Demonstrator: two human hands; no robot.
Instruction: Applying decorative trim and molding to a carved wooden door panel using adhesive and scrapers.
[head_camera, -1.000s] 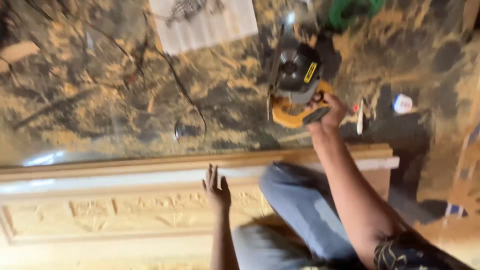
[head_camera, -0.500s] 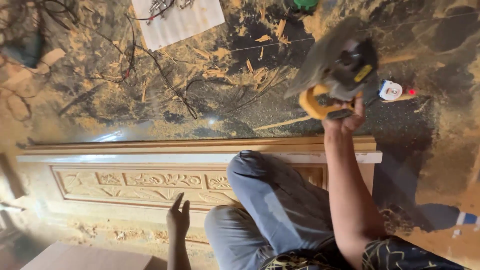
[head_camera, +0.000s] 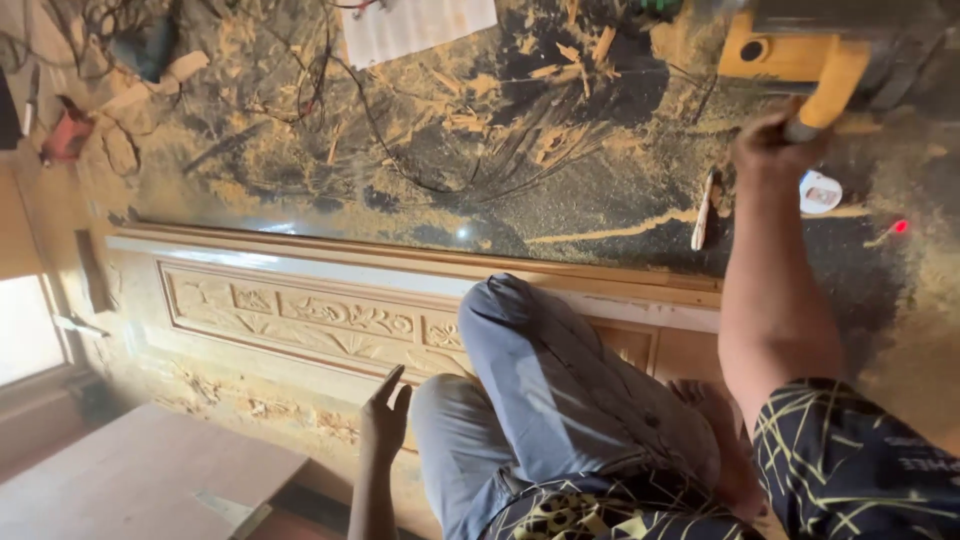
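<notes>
Raised: yellow power tool (head_camera: 800, 50) in right hand (head_camera: 775, 145); white paper sheet (head_camera: 415, 25) top.

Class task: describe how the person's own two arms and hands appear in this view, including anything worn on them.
Both hands are bare, with no gloves. The right hand tops a bare forearm; a short dark sleeve with thin yellow lines covers the upper arm. The left hand and its forearm are bare too, with no sleeve, watch or ring visible.
</notes>
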